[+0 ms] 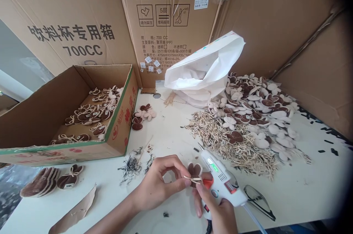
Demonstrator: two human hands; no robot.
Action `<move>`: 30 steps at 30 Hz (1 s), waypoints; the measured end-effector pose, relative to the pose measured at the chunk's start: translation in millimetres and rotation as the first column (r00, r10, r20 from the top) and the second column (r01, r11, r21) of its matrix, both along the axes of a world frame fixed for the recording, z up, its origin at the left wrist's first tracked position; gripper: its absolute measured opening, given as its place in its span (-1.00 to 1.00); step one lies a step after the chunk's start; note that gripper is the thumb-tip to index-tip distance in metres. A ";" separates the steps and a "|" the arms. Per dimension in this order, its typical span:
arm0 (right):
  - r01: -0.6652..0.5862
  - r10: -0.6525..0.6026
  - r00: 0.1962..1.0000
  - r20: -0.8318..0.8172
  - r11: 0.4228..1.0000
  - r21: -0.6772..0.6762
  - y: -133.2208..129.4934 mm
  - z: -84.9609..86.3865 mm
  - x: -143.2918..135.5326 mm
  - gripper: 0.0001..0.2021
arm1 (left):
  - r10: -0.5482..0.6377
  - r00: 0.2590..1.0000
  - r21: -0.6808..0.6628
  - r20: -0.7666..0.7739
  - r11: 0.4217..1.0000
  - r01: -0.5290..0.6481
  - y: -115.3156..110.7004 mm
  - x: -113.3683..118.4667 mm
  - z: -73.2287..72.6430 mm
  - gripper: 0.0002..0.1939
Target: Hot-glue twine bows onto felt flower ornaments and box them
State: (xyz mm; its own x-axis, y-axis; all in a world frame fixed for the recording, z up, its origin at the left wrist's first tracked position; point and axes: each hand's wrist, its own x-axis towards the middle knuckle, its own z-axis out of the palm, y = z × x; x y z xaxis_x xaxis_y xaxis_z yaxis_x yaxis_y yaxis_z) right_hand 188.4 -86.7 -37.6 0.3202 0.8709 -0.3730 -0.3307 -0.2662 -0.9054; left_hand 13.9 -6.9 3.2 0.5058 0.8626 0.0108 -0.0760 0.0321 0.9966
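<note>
My left hand (158, 180) pinches a small brown-and-cream fabric piece (195, 170) between thumb and forefinger, above the table's front. A thin cream cord bow (194, 179) lies across that piece. My right hand (217, 212) is closed around a white hot glue gun (220, 177) with a green light and orange trigger. Its thumb also reaches the lower edge of the fabric piece. The gun's nozzle points up and away, towards a heap of knotted cream cords (234, 145). Part of the gun's handle is hidden by my right hand.
An open cardboard box (121, 120) with finished bow pieces stands left. Brown-and-cream fabric pieces (256, 98) are piled at right, beside a white bag (204, 72). Eyeglasses (259, 202) lie near the gun. Dark thread scraps (131, 167) and stacked brown pieces (41, 182) lie left.
</note>
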 end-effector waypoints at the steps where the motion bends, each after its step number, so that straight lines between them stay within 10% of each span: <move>1: -0.008 0.008 1.000 0.006 1.000 0.001 0.0 0.6 0.2 -0.51 | -0.005 1.000 0.015 -0.015 1.000 0.005 0.0 0.0 0.9 -0.91; 30: -0.064 0.066 0.997 -0.031 0.997 0.051 -0.8 -0.3 0.4 -0.56 | 0.096 0.974 0.082 -0.206 0.993 -0.081 -1.3 1.7 0.0 -0.95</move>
